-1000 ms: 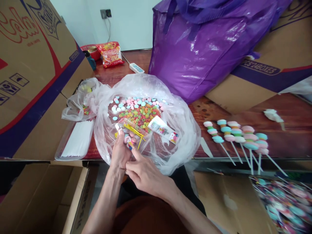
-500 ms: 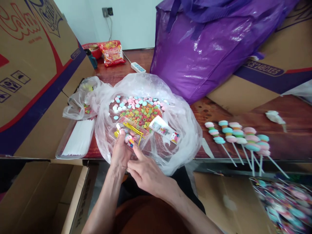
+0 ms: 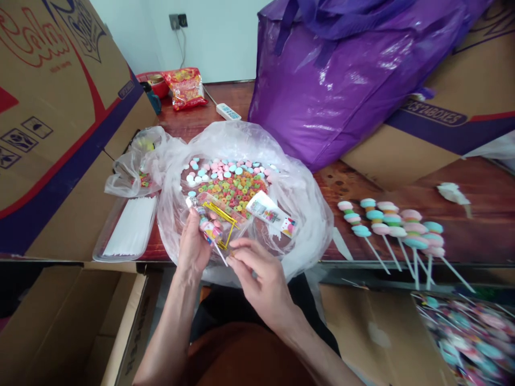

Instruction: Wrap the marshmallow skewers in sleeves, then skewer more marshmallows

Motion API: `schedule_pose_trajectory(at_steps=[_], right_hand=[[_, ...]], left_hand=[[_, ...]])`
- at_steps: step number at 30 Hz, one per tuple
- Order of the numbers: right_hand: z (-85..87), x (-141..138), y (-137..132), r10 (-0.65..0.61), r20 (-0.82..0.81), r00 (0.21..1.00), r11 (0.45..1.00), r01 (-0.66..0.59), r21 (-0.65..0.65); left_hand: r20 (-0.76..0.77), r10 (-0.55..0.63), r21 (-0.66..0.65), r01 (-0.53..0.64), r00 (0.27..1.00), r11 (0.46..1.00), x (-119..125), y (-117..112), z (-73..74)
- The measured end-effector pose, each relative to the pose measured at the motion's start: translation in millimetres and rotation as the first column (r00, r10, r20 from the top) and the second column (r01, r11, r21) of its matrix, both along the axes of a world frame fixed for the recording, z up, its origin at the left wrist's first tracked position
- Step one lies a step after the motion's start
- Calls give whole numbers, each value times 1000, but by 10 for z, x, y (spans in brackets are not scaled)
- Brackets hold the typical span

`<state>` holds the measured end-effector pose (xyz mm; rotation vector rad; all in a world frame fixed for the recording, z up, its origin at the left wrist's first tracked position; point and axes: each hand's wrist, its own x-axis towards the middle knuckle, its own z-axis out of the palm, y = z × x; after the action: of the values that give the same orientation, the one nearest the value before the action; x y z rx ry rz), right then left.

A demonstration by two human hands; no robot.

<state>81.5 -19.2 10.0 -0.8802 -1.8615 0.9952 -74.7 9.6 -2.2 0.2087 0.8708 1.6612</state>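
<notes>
My left hand is closed around a candy lollipop in a printed clear wrapper, its white stick pointing down to the right. Close to the stick's lower end, my right hand has its thumb and fingertips pinched together; what lies between them is too small to make out. Just beyond the hands, gold twist ties lie on a clear plastic box. Ring-shaped gummies and pastel round candies are spread on the clear plastic bag, beside printed wrappers.
White sticks fill a tray at the left. Several unwrapped candy lollipops lie at the table's right edge, above an open box of lollipops. A purple bag and large cartons stand behind and left.
My right hand has drawn back from the wrapper to the lower right, its fingertips now pinched. The lollipop's stick has come into view below my left hand, which shifted slightly left.
</notes>
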Motion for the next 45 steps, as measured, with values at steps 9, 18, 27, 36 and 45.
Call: schedule_pose_trajectory(at_steps=[9, 18, 27, 36, 45], right_hand=[[-126, -126, -40, 123, -173, 977, 659, -211, -722], [-150, -223, -135, -190, -415, 890, 663, -195, -723], [-182, -191, -33, -277, -676, 683, 426, -543, -724], [-207, -170, 42, -296, -746, 596, 289, -689, -665], [-213, -275, 114, -292, -705, 646, 314, -631, -709]], left_hand=[[-146, -6, 58, 15, 989, 998, 117, -96, -11], [-43, -236, -9, 236, 971, 972, 170, -203, -2], [157, -192, 88, 180, 969, 980, 151, -296, -75], [144, -142, 170, 117, 979, 979, 167, -302, -79], [-74, -181, 164, 191, 981, 968, 114, -261, -23]])
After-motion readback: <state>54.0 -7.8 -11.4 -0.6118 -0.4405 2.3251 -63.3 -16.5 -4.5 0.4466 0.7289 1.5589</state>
